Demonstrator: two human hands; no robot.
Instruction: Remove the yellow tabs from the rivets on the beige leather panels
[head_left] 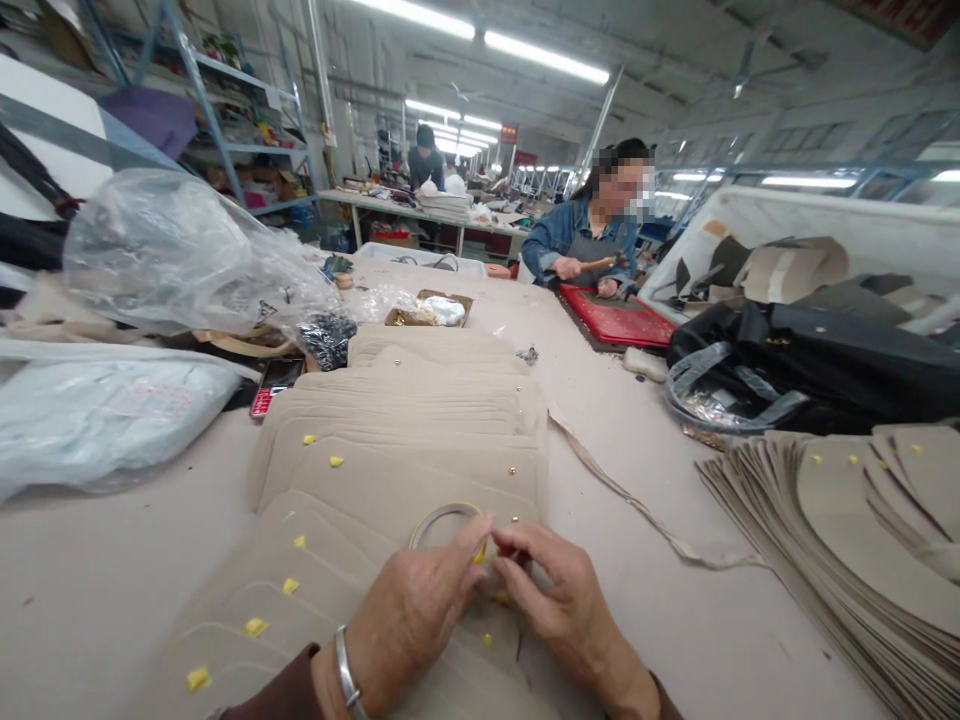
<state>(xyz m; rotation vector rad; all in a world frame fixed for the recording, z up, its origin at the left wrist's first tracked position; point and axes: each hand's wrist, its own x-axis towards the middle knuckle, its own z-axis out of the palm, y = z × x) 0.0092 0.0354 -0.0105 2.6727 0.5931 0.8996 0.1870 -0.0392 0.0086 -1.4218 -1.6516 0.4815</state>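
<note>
My left hand (pixel 412 605) is closed around a narrow roll of yellow tape (pixel 431 520), whose ring shows above the thumb. Close beside its fingertips, my right hand (pixel 559 590) is pinched; what sits between its fingers is too small to make out. Both hands are over a long row of overlapping beige panels (pixel 397 475). Small yellow tape pieces (pixel 256 627) are stuck along the left part of the panels, and small metal studs (pixel 512 470) show along their right side.
On the right lie a fanned stack of beige panels (pixel 780 530), a black bag (pixel 825 360) and a white bin (pixel 795 205). Plastic-wrapped goods (pixel 112 410) are on the left. A beige strip (pixel 637 505) crosses the table. Across it, a person (pixel 592 230) holds a hammer over a red board (pixel 615 315).
</note>
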